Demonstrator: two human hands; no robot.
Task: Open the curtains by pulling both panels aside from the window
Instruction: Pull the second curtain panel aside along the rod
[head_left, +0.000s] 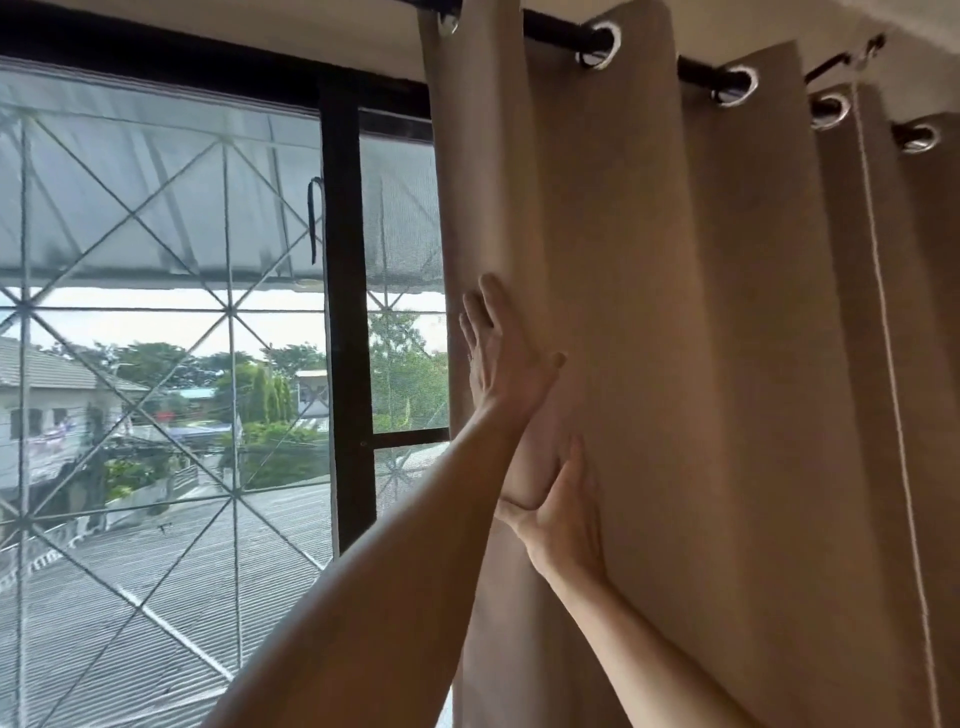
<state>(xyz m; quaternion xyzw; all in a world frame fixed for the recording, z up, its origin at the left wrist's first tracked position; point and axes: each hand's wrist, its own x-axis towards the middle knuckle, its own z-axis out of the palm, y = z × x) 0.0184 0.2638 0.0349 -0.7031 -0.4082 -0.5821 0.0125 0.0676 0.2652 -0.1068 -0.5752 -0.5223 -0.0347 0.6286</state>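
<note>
A beige curtain panel (701, 312) hangs by metal eyelets from a black rod (696, 70) and covers the right part of the window (166, 322). Its left edge stands just right of the dark window post. My left hand (498, 358) lies flat on the panel's leftmost fold, fingers stretched upward and thumb out to the right. Below it, my right hand (563, 512) pinches a fold of the same panel, thumb under the fold and fingers pressed on the cloth. No second panel is in view.
The dark window frame post (345, 322) stands left of the curtain edge. Behind the glass are a white diagonal grille (228, 312), an awning, roofs and trees. A thin cord (883, 322) hangs down over the panel at the right.
</note>
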